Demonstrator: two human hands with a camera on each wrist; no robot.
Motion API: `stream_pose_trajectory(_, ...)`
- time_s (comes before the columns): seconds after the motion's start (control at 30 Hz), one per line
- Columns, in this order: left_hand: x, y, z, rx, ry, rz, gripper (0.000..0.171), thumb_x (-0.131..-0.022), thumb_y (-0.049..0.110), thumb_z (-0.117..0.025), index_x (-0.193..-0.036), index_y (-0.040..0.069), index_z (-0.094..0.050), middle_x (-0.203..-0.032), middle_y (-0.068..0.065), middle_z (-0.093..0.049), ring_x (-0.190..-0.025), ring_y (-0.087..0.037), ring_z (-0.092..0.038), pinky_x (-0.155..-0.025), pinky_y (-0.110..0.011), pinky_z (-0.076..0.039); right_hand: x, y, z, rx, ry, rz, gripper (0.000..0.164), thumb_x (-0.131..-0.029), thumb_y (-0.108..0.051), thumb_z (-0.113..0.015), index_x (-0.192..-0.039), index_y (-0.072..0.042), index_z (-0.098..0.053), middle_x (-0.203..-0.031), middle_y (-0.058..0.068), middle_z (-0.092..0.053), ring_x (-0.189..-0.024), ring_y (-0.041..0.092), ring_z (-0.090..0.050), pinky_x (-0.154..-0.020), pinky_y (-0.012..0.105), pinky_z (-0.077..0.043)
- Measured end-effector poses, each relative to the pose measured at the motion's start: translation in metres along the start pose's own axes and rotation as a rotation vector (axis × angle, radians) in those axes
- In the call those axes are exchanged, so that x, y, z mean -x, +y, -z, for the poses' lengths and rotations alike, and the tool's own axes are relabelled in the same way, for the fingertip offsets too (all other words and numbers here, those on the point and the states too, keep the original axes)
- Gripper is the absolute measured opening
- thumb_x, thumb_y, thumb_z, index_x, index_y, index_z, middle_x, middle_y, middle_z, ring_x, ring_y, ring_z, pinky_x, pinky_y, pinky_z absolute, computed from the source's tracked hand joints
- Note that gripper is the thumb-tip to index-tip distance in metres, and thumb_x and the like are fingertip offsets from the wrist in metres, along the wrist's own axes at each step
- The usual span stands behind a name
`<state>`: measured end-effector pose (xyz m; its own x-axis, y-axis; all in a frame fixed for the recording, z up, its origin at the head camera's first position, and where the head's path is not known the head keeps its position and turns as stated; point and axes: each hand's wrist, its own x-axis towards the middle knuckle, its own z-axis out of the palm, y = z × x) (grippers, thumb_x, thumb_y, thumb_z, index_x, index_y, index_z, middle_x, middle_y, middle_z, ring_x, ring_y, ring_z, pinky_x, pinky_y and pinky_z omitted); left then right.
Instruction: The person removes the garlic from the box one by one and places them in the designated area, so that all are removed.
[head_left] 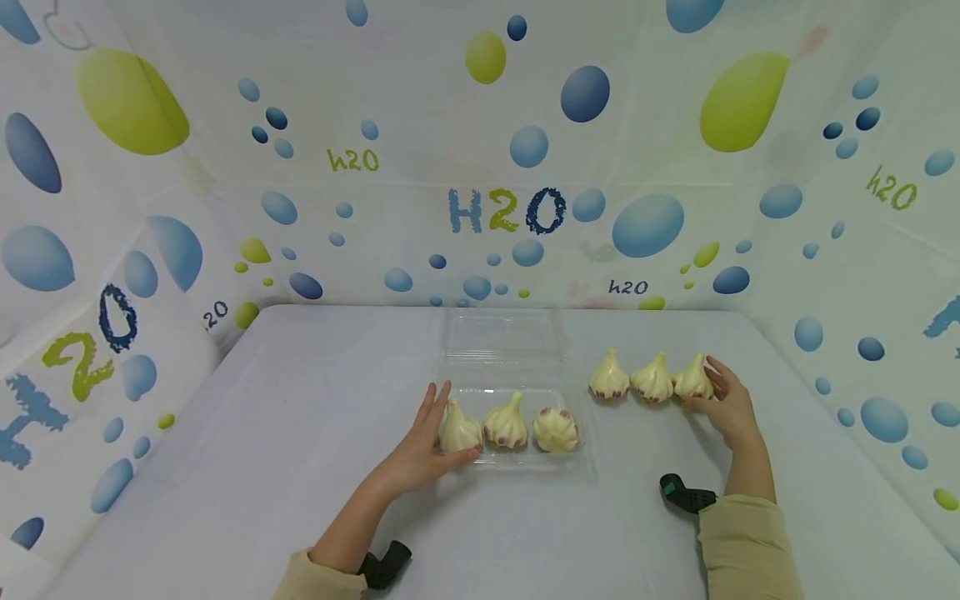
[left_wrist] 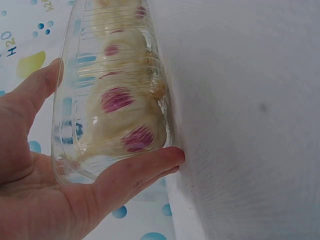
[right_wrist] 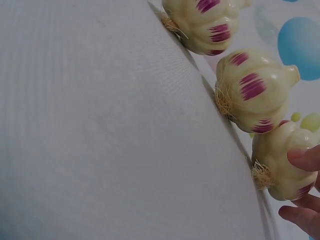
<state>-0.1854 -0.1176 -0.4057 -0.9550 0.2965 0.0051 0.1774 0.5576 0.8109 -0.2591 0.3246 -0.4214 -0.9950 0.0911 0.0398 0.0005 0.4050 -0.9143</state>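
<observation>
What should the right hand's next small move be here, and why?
Probably close the right hand round the nearest garlic bulb and lift it. Its fingertips already touch that bulb, three bulbs lie loose on the table, and the left hand steadies the open clear tray, which holds three.

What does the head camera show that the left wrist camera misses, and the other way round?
Only the head view shows the whole scene: the right hand touching the end bulb of three loose garlic bulbs on the white table, and the container's open lid. Only the left wrist view shows, close up, the ribbed clear wall and purple streaks on the bulbs behind it. Both show the left hand against the end of the clear plastic container holding garlic.
</observation>
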Motion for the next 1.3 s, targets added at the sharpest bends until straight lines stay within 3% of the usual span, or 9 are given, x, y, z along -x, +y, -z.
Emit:
stream_pose_trajectory(0.4, 0.0, 0.001, 0.0, 0.002, -0.001, -0.003, 0.098, -0.081, 0.034, -0.07, -0.148, 0.016, -0.001, -0.15, -0.02, 0.009, -0.135, -0.042, -0.001, -0.098, -0.064, -0.02, 0.0, -0.003, 0.002, 0.014, 0.032, 0.006, 0.085, -0.079, 0.009, -0.061, -0.146, -0.001, -0.008, -0.146, 0.029, -0.012, -0.129, 0.051, -0.015, -0.1, 0.056, -0.023)
stream_pose_trajectory(0.8, 0.0, 0.0, 0.001, 0.0, -0.004, -0.001, 0.098, -0.081, 0.037, -0.069, -0.148, 0.017, -0.001, -0.15, -0.02, 0.008, -0.135, -0.041, -0.002, -0.098, -0.063, -0.019, 0.008, -0.023, 0.002, 0.019, 0.161, -0.003, 0.082, -0.084, -0.021, -0.067, -0.147, -0.008, -0.015, -0.148, 0.021, -0.016, -0.133, 0.04, -0.018, -0.102, 0.053, -0.023)
stream_pose_trajectory(0.97, 0.0, 0.001, 0.001, 0.007, -0.007, 0.002, 0.098, -0.08, 0.037, -0.069, -0.148, 0.017, -0.001, -0.151, -0.019, 0.009, -0.135, -0.041, -0.002, -0.098, -0.064, -0.019, 0.008, -0.033, -0.001, -0.002, 0.173, 0.019, 0.082, -0.083, -0.024, -0.069, -0.146, -0.009, -0.019, -0.148, 0.019, -0.019, -0.134, 0.036, -0.019, -0.105, 0.051, -0.019)
stream_pose_trajectory(1.3, -0.001, -0.001, 0.0, 0.009, -0.006, 0.007, 0.099, -0.08, 0.036, -0.07, -0.148, 0.019, 0.0, -0.151, -0.018, 0.009, -0.135, -0.041, -0.001, -0.098, -0.064, -0.019, 0.012, -0.054, -0.01, -0.015, 0.164, 0.074, 0.079, -0.084, -0.028, -0.068, -0.146, -0.011, -0.022, -0.147, 0.02, -0.023, -0.132, 0.038, -0.023, -0.103, 0.051, -0.023)
